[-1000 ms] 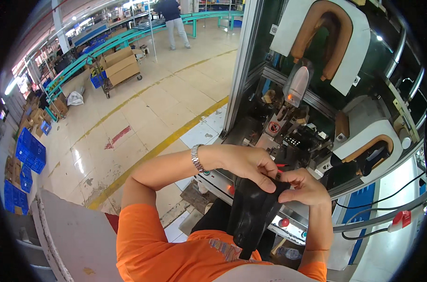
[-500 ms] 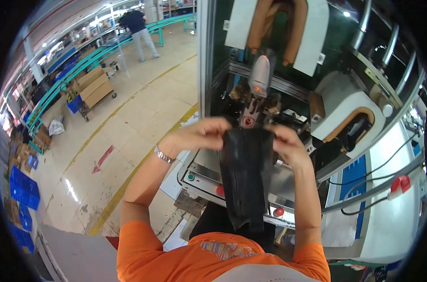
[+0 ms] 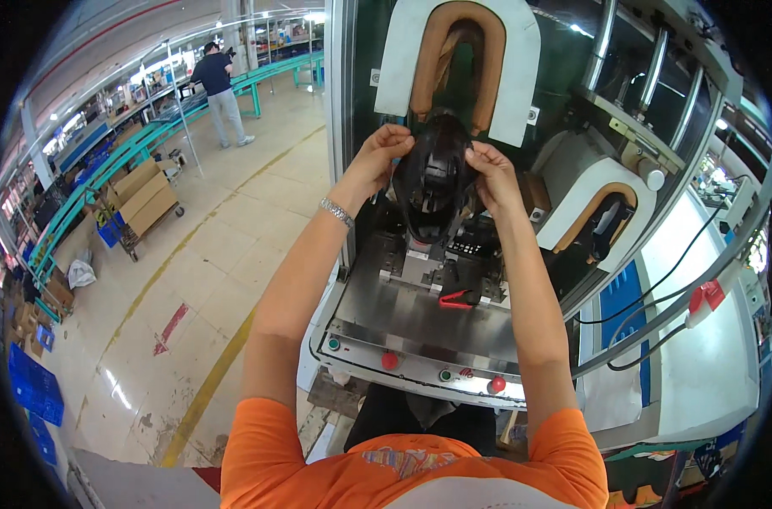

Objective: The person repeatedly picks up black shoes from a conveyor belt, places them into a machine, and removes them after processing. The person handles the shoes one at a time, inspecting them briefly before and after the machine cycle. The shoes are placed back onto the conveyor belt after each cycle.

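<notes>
A glossy black shoe upper (image 3: 434, 182) is draped over the upright metal form of the machine in front of me, which it now hides almost wholly. My left hand (image 3: 386, 154) pinches the upper's far left edge between thumb and fingers. At the far right edge my right hand (image 3: 493, 170) grips it the same way. Just beyond the upper, a white U-shaped clamp with a brown padded lining (image 3: 421, 51) stands upright. Below the form lies a steel bed (image 3: 394, 297) with a small red-handled part (image 3: 458, 299) on it.
A second padded U-shaped clamp (image 3: 572, 225) sits to the right. Red buttons (image 3: 390, 360) line the machine's front edge. A hose (image 3: 657, 314) curves on the right. On the left are a cardboard box on a cart (image 3: 144, 199), blue crates (image 3: 36, 383) and a distant person (image 3: 220, 93).
Both hands have moved forward, carrying the black upper from in front of the metal form onto it. The steel bed and the red-handled part have come into sight.
</notes>
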A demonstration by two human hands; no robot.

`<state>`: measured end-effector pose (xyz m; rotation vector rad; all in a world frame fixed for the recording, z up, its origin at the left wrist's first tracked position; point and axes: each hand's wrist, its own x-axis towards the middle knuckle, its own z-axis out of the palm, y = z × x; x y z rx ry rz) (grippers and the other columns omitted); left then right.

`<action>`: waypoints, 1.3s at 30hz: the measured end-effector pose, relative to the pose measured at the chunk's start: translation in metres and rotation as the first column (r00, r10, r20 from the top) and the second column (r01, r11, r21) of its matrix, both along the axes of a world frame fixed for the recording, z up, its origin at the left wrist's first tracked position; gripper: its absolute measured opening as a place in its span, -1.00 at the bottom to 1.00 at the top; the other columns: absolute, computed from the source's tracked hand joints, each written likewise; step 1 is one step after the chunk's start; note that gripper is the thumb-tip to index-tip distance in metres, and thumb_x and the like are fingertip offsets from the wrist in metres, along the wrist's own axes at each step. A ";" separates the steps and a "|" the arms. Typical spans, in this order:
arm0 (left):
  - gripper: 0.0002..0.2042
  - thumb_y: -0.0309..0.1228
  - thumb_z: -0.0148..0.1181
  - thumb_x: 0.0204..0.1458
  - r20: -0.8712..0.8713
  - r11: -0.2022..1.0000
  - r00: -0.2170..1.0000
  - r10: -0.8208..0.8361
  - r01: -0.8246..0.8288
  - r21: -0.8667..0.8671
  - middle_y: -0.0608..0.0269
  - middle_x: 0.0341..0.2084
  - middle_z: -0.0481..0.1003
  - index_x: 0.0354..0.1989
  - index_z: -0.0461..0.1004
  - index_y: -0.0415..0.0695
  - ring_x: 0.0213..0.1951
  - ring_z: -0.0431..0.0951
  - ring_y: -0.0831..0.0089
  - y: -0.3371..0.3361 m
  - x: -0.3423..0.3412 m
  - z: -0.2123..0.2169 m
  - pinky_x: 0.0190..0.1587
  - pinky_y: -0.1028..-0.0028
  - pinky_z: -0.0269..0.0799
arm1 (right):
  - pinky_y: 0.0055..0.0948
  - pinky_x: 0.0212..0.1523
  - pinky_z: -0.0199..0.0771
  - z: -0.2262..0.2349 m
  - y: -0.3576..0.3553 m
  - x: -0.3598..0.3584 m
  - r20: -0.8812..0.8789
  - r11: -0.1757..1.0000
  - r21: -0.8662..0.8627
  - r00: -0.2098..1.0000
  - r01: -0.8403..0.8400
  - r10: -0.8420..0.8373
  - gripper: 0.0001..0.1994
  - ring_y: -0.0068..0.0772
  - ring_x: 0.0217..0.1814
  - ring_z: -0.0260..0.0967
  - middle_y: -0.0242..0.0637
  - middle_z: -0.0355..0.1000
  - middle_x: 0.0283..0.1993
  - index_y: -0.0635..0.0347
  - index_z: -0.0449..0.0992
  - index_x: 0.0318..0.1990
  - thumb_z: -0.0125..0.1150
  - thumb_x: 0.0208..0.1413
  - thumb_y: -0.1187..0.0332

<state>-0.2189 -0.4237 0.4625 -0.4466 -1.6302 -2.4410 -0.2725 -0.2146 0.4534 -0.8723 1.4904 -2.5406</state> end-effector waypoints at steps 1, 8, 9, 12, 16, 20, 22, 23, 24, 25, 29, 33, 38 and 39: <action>-0.85 -0.55 0.15 -0.04 -0.021 0.995 0.999 -0.026 0.028 0.100 0.38 -0.43 0.48 -0.30 0.37 -0.08 -0.32 0.44 0.61 -0.003 -0.018 -0.005 -0.25 0.54 0.34 | -0.60 -0.15 0.35 0.001 -0.001 -0.006 0.041 1.000 -0.027 0.999 0.008 -0.007 -0.84 -0.56 -0.26 0.37 -0.32 0.45 -0.29 0.27 0.45 -0.25 0.18 -0.04 0.56; -0.85 -0.63 -0.12 0.07 0.075 0.963 0.993 0.086 -0.102 0.251 0.14 -0.30 0.48 -0.26 0.36 -0.15 -0.28 0.52 0.31 0.007 -0.065 0.000 -0.27 0.36 0.54 | -0.48 -0.12 0.33 0.011 -0.015 -0.052 0.093 0.957 -0.087 0.959 0.275 -0.267 -0.89 -0.42 -0.26 0.36 -0.30 0.42 -0.37 0.31 0.44 -0.34 0.16 -0.08 0.59; -0.86 -0.63 -0.14 0.08 0.068 0.946 0.991 0.118 -0.133 0.296 0.05 -0.32 0.47 -0.27 0.35 -0.18 -0.33 0.54 0.26 0.012 -0.066 -0.001 -0.33 0.32 0.57 | -0.50 -0.13 0.32 0.010 -0.013 -0.054 0.055 0.956 -0.039 0.956 0.291 -0.288 -0.88 -0.44 -0.24 0.36 -0.29 0.43 -0.34 0.31 0.44 -0.34 0.18 -0.09 0.59; -0.85 -0.64 -0.17 0.08 0.056 0.949 0.992 0.112 -0.124 0.289 0.05 -0.32 0.46 -0.26 0.34 -0.19 -0.33 0.53 0.28 0.017 -0.063 -0.006 -0.31 0.36 0.56 | -0.49 -0.15 0.34 0.006 -0.008 -0.051 0.067 0.955 -0.028 0.954 0.295 -0.293 -0.86 -0.46 -0.24 0.36 -0.32 0.44 -0.31 0.28 0.45 -0.30 0.18 -0.07 0.56; -0.83 -0.60 0.12 -0.08 -0.142 0.922 0.911 0.388 -0.382 0.068 0.15 -0.41 0.46 -0.28 0.34 -0.22 -0.37 0.47 0.35 0.010 -0.059 -0.019 -0.33 0.43 0.42 | -0.54 -0.12 0.25 -0.015 -0.006 -0.040 0.193 0.982 0.018 0.963 0.187 -0.187 -0.81 -0.48 -0.22 0.33 -0.36 0.42 -0.28 0.22 0.44 -0.24 0.22 -0.06 0.49; -0.68 -0.71 0.02 -0.28 -0.721 0.346 0.242 0.649 -0.938 -0.003 0.00 -0.17 0.34 -0.25 0.36 -0.21 -0.10 0.34 0.12 0.029 0.007 -0.024 -0.06 0.29 0.23 | -0.57 -0.33 0.27 -0.067 0.007 0.011 0.285 0.934 0.148 0.890 0.325 -0.355 -0.74 -0.58 -0.32 0.32 -0.44 0.41 -0.30 0.10 0.46 -0.27 0.31 -0.10 0.25; -0.65 -0.68 -0.02 -0.29 -0.907 0.286 0.078 0.415 -0.957 0.048 0.14 -0.16 0.37 -0.23 0.39 -0.15 -0.14 0.37 0.19 0.041 0.051 -0.030 -0.08 0.26 0.18 | -0.50 -0.39 0.24 -0.110 0.009 0.030 0.443 0.981 0.069 0.876 0.181 -0.193 -0.75 -0.59 -0.34 0.30 -0.48 0.40 -0.34 0.01 0.47 -0.32 0.34 -0.14 0.18; -0.65 -0.67 0.00 -0.26 -0.945 0.234 0.098 0.312 -0.972 -0.023 0.17 -0.14 0.36 -0.21 0.39 -0.14 -0.13 0.37 0.24 0.046 0.068 -0.028 -0.10 0.30 0.19 | -0.44 -0.30 0.27 -0.143 0.012 0.024 0.533 0.999 -0.036 0.846 0.012 0.009 -0.79 -0.54 -0.27 0.33 -0.48 0.42 -0.33 -0.01 0.46 -0.30 0.27 -0.07 0.17; -0.66 -0.65 0.02 -0.22 -0.968 0.165 0.128 0.215 -0.982 -0.093 0.20 -0.12 0.36 -0.18 0.39 -0.14 -0.12 0.38 0.29 0.048 0.080 -0.026 -0.11 0.35 0.20 | -0.39 -0.21 0.30 -0.171 0.012 0.019 0.600 0.977 -0.149 0.771 -0.155 0.214 -0.82 -0.49 -0.21 0.35 -0.48 0.44 -0.32 -0.03 0.45 -0.28 0.20 0.00 0.17; -0.65 -0.63 0.03 -0.22 -0.966 0.125 0.157 0.204 -0.983 -0.133 0.23 -0.12 0.36 -0.16 0.39 -0.12 -0.14 0.39 0.31 0.045 0.087 -0.025 -0.14 0.36 0.20 | -0.38 -0.17 0.25 -0.179 -0.001 0.030 0.595 0.942 -0.262 0.733 -0.210 0.329 -0.82 -0.50 -0.21 0.33 -0.48 0.44 -0.32 -0.07 0.46 -0.32 0.24 -0.05 0.15; -0.64 -0.58 0.07 -0.18 -0.934 0.035 0.330 0.136 -0.944 -0.328 0.28 -0.13 0.36 -0.12 0.38 -0.08 -0.22 0.42 0.36 0.050 0.100 -0.017 -0.25 0.41 0.20 | -0.26 0.05 0.13 -0.191 -0.035 0.049 0.489 0.806 -0.535 0.686 -0.252 0.539 -0.84 -0.47 -0.08 0.28 -0.47 0.44 -0.30 -0.06 0.47 -0.38 0.19 -0.02 0.14; -0.62 -0.56 0.07 -0.16 -0.857 -0.038 0.506 0.100 -0.859 -0.511 0.22 -0.12 0.30 -0.07 0.33 -0.11 -0.35 0.44 0.31 0.053 0.113 -0.008 -0.32 0.35 0.29 | -0.21 0.08 0.20 -0.197 -0.049 0.040 0.480 0.799 -0.581 0.729 -0.152 0.488 -0.80 -0.41 -0.02 0.29 -0.41 0.43 -0.20 0.02 0.42 -0.27 0.09 0.05 0.14; -0.58 -0.59 0.07 -0.18 -0.761 0.001 0.632 0.146 -0.769 -0.639 0.13 -0.08 0.22 -0.04 0.29 -0.13 -0.40 0.44 0.28 0.053 0.116 -0.025 -0.31 0.28 0.36 | -0.26 0.03 0.31 -0.198 -0.040 0.003 0.509 0.894 -0.447 0.820 -0.007 0.261 -0.80 -0.41 -0.08 0.32 -0.41 0.41 -0.18 0.05 0.37 -0.23 0.07 0.07 0.17; -0.58 -0.59 0.07 -0.18 -0.767 0.015 0.625 0.146 -0.777 -0.630 0.12 -0.08 0.21 -0.04 0.29 -0.13 -0.40 0.43 0.27 0.054 0.114 -0.028 -0.30 0.29 0.36 | -0.28 0.03 0.32 -0.198 -0.040 -0.001 0.514 0.899 -0.438 0.815 -0.021 0.269 -0.80 -0.41 -0.10 0.33 -0.41 0.41 -0.20 0.05 0.37 -0.24 0.07 0.08 0.18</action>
